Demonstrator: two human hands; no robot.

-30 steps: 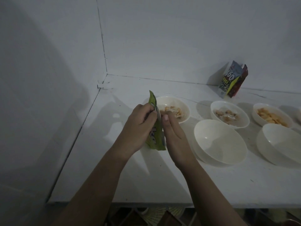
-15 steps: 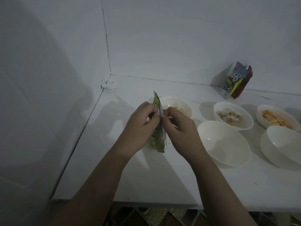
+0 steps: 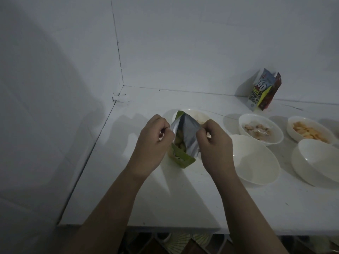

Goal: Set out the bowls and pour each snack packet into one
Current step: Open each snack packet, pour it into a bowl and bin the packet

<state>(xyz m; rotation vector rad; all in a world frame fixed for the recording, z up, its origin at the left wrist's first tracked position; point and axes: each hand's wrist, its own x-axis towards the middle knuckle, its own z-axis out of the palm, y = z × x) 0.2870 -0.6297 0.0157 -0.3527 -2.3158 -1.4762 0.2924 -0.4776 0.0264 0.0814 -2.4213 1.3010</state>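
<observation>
A green snack packet (image 3: 183, 158) with a silver lining stands upright over the white counter, its top pulled apart so pale snacks show inside. My left hand (image 3: 152, 143) pinches the packet's left edge and my right hand (image 3: 214, 143) pinches the right edge. Behind the packet a white bowl (image 3: 200, 115) is mostly hidden. An empty white bowl (image 3: 255, 160) sits just right of my right hand. Further right is another empty bowl (image 3: 319, 160). Behind them are a bowl with pale snacks (image 3: 260, 129) and a bowl with orange snacks (image 3: 310, 131).
Opened colourful packets (image 3: 264, 90) lean against the back wall at the right. White tiled walls meet in a corner at the back left of the counter (image 3: 165, 198). The counter's front edge runs below my forearms.
Both hands have drawn apart and torn the green packet's top wide, so its silver inside and the snacks now show. The camera view shifted slightly.
</observation>
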